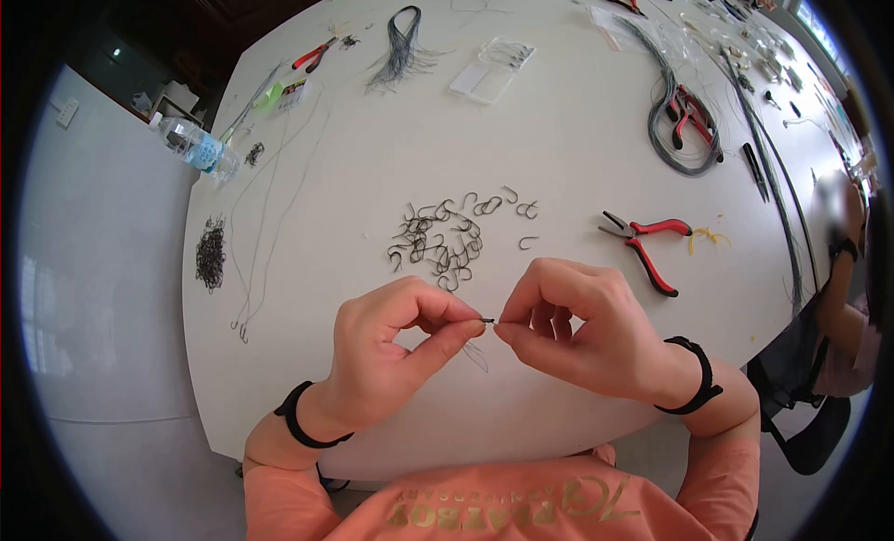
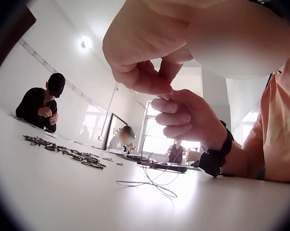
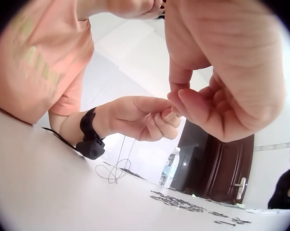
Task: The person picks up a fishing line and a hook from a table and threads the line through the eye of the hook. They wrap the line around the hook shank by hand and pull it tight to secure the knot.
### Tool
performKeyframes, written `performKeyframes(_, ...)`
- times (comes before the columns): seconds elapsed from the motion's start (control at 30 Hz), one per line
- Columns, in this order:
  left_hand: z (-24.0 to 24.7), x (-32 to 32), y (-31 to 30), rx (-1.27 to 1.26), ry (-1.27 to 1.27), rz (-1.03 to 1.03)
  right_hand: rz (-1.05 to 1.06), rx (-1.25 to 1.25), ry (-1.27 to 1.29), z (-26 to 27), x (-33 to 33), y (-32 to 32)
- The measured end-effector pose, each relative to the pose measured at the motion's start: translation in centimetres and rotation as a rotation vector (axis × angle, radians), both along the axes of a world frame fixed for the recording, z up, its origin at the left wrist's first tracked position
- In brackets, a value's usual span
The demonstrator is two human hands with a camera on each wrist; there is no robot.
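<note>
Both hands meet over the near part of the table. In the head view the left hand (image 1: pixel 396 345) pinches a small dark piece (image 1: pixel 488 320) between thumb and forefinger. The right hand (image 1: pixel 591 327) has its thumb and forefinger tips together at the other end of that piece; whether they grip it is too small to tell. A thin looped line (image 1: pixel 477 358) hangs below the left fingertips, also seen as a wire-like loop (image 2: pixel 159 184) in the left wrist view. Just beyond the hands lies a pile of dark hooks (image 1: pixel 438 238).
Red-handled pliers (image 1: pixel 652 248) lie right of the hooks. A dark heap (image 1: pixel 211 254) and a bottle (image 1: pixel 200 150) are at the left edge. Farther back are a clear box (image 1: pixel 494 71), a line bundle (image 1: pixel 400 52) and coiled line with pliers (image 1: pixel 689 122). People sit around the table.
</note>
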State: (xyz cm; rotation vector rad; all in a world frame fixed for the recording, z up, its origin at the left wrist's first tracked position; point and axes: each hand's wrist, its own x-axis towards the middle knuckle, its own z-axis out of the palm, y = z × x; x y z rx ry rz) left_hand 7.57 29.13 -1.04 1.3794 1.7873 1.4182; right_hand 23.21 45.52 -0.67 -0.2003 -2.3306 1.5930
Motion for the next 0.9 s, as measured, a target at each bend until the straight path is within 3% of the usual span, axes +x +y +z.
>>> performKeyframes(0.13, 1.2, 0.1, 0.0, -0.196, -0.310, 0.005, -0.036, 0.147, 0.106, -0.4, -0.2, -0.1)
performKeyframes(0.27, 1.0, 0.0, 0.0, -0.171, -0.365, 0.019, -0.007, 0.073, 0.041, -0.1, 0.0, 0.0)
performKeyframes(0.33, 1.0, 0.1, 0.0, -0.123, -0.465, 0.048, 0.115, -0.380, -0.260, 0.5, 0.1, -0.3)
performKeyframes(0.37, 1.1, 0.0, 0.0, -0.121, -0.463, 0.054, 0.121, -0.379, -0.258, 0.5, 0.1, -0.7)
performKeyframes(0.43, 1.1, -0.2, -0.1, -0.104, -0.512, 0.038, 0.298, -0.803, -0.342, 0.2, 0.2, -1.6)
performKeyframes(0.53, 1.0, -0.8, -0.4, -0.036, -0.569, 0.019, 0.407, -0.816, -0.286, -0.8, 0.2, -1.4)
performKeyframes(0.57, 1.1, -0.8, -0.5, -0.031, -0.564, 0.026, 0.390, -0.582, -0.262, -0.7, 0.2, -0.9)
performKeyframes(0.6, 1.2, -0.8, -0.4, 0.012, -0.552, 0.045, 0.399, -0.576, -0.260, -0.7, 0.1, -1.0)
performKeyframes(0.7, 1.8, -0.8, -0.6, 0.043, -0.504, 0.079, 0.149, 0.138, 0.027, -0.8, 0.3, -1.5)
performKeyframes(0.9, 2.2, -0.8, -0.6, 0.027, -0.395, 0.104, 0.102, 0.413, 0.033, -0.1, 0.6, -0.7)
